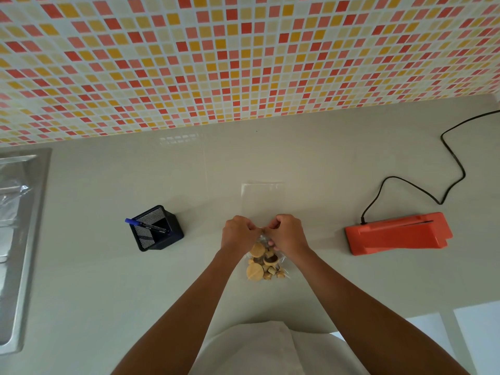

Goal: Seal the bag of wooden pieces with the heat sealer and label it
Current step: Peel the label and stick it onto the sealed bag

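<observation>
Both the left hand (238, 232) and right hand (288, 234) are pinching the bag (266, 262) by its neck; the light, slippery film is sagging below them.

A kitchen: mosaic-tiled backsplash (243, 58), pale countertop (324, 163) and a steel sink (19, 239) at the left

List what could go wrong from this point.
Both hands, left and right, pinch the bag at its mouth; loose wooden pieces could slide toward the seal line or spill. Reaching for the sealer may snag its cord. The empty bag behind might get swept aside.
</observation>
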`<state>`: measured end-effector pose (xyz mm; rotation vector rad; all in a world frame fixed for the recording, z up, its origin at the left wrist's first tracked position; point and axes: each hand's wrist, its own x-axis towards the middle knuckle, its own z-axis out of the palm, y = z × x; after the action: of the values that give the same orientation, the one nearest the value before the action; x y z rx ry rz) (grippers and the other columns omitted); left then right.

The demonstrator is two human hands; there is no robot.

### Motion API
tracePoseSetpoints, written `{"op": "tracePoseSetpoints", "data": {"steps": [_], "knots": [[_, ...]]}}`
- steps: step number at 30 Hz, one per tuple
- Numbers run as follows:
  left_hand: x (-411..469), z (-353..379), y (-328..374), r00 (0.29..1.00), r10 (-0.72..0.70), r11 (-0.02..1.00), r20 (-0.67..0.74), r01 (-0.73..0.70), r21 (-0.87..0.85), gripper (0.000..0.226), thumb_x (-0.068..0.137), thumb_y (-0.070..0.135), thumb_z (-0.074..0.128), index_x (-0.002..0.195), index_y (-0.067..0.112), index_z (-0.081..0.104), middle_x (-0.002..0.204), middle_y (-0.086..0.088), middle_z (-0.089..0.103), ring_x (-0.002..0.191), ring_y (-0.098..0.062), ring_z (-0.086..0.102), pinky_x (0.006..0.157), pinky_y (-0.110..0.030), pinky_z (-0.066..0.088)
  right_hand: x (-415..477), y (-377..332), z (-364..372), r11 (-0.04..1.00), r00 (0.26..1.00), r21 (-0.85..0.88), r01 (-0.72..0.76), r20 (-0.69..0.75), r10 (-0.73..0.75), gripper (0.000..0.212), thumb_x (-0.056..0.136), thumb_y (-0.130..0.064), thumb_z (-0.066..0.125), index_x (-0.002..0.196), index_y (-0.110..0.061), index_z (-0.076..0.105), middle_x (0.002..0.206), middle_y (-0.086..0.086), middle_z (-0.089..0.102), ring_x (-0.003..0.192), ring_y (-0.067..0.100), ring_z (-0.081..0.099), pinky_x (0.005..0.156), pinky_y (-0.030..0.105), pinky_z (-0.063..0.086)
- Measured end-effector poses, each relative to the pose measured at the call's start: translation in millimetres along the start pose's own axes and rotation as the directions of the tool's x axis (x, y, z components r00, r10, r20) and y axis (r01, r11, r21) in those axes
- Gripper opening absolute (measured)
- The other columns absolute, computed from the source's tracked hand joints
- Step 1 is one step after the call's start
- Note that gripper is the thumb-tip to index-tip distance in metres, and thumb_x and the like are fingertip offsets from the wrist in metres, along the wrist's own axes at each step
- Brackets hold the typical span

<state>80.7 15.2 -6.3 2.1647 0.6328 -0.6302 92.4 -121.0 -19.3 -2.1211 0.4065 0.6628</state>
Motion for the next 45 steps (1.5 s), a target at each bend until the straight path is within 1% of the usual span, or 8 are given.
{"op": "tracePoseSetpoints", "data": {"steps": [13, 19, 22, 26, 30, 36, 41, 45], "knots": [[0, 3, 1, 0.999, -0.026, 0.999, -0.032, 0.025, -0.038, 0.01, 0.073, 0.02, 0.071, 0.068, 0.011, 0.072, 0.069, -0.003, 0.069, 0.057, -0.011, 0.059, 0.049, -0.021, 0.049, 0, 1, -1, 1.0, 1.0, 0.016, -0.005, -0.004, 0.005, 0.019, 0.077, -0.016, 0.077, 0.077, -0.003, 0.064, 0.068, 0.014, 0.071, 0.051, 0.021, 0.071, 0.055, 0.049, 0.063], [0, 4, -1, 0.999, -0.009, 0.999, -0.052, 0.007, -0.033, 0.012, 0.075, 0.02, 0.071, 0.065, 0.015, 0.069, 0.064, 0.003, 0.064, 0.058, -0.011, 0.059, 0.048, -0.02, 0.046, -3, 1, -4, 0.997, 1.0, 0.074, -0.022, -0.004, 0.023, 0.028, 0.08, -0.014, 0.079, 0.083, 0.005, 0.059, 0.068, 0.018, 0.069, 0.048, 0.016, 0.066, 0.051, 0.038, 0.062], [0, 6, -4, 0.998, -0.001, 0.999, -0.068, -0.001, -0.033, 0.011, 0.075, 0.02, 0.072, 0.067, 0.014, 0.069, 0.066, 0.003, 0.065, 0.062, -0.013, 0.063, 0.05, -0.023, 0.051, -4, 1, -5, 0.996, 1.0, 0.089, -0.024, -0.003, 0.024, 0.028, 0.081, -0.014, 0.079, 0.084, 0.006, 0.059, 0.066, 0.016, 0.069, 0.048, 0.016, 0.066, 0.048, 0.032, 0.059], [1, 8, -7, 0.997, 0.008, 0.999, -0.083, -0.012, -0.047, 0.012, 0.076, 0.019, 0.075, 0.069, 0.013, 0.068, 0.068, 0.001, 0.065, 0.065, -0.016, 0.064, 0.055, -0.025, 0.053, -5, 2, -6, 0.995, 1.0, 0.093, -0.024, -0.002, 0.024, 0.022, 0.082, -0.009, 0.077, 0.084, 0.006, 0.06, 0.07, 0.021, 0.071, 0.049, 0.016, 0.067, 0.047, 0.03, 0.058], [2, 8, -9, 0.995, 0.004, 0.996, -0.104, -0.012, -0.083, 0.017, 0.077, 0.021, 0.077, 0.074, 0.014, 0.063, 0.071, 0.003, 0.06, 0.064, -0.014, 0.058, 0.052, -0.021, 0.045, -5, 5, -7, 0.994, 1.0, 0.105, -0.02, -0.003, 0.02, 0.014, 0.083, -0.004, 0.073, 0.082, 0.002, 0.061, 0.069, 0.017, 0.069, 0.051, 0.019, 0.068, 0.046, 0.028, 0.057], [5, 6, -11, 0.995, 0.023, 0.996, -0.096, -0.031, -0.089, 0.016, 0.078, 0.012, 0.073, 0.081, 0.013, 0.057, 0.075, 0.001, 0.056, 0.063, -0.014, 0.05, 0.052, -0.021, 0.043, -7, 5, -2, 0.992, 0.999, 0.128, 0.022, -0.034, -0.017, 0.029, 0.081, -0.018, 0.082, 0.074, -0.007, 0.056, 0.06, 0.01, 0.064, 0.048, 0.022, 0.068, 0.041, 0.025, 0.047], [8, 5, -15, 0.997, 0.031, 0.996, -0.067, -0.037, -0.086, 0.014, 0.075, 0.006, 0.068, 0.078, 0.015, 0.058, 0.078, -0.003, 0.062, 0.065, -0.019, 0.058, 0.053, -0.026, 0.05, -7, 5, -5, 0.989, 0.999, 0.151, 0.0, -0.037, 0.005, 0.021, 0.084, -0.005, 0.075, 0.075, -0.007, 0.057, 0.063, 0.011, 0.066, 0.046, 0.018, 0.067, 0.039, 0.022, 0.047], [10, 3, -18, 0.997, 0.058, 0.996, -0.058, -0.062, -0.071, 0.013, 0.073, 0.007, 0.07, 0.077, 0.015, 0.06, 0.076, -0.003, 0.062, 0.062, -0.016, 0.055, 0.051, -0.023, 0.044, -10, 8, -9, 0.989, 0.999, 0.148, 0.012, -0.049, -0.005, 0.013, 0.085, 0.004, 0.066, 0.079, -0.004, 0.058, 0.059, 0.011, 0.065, 0.043, 0.016, 0.064, 0.038, 0.022, 0.048]]}}
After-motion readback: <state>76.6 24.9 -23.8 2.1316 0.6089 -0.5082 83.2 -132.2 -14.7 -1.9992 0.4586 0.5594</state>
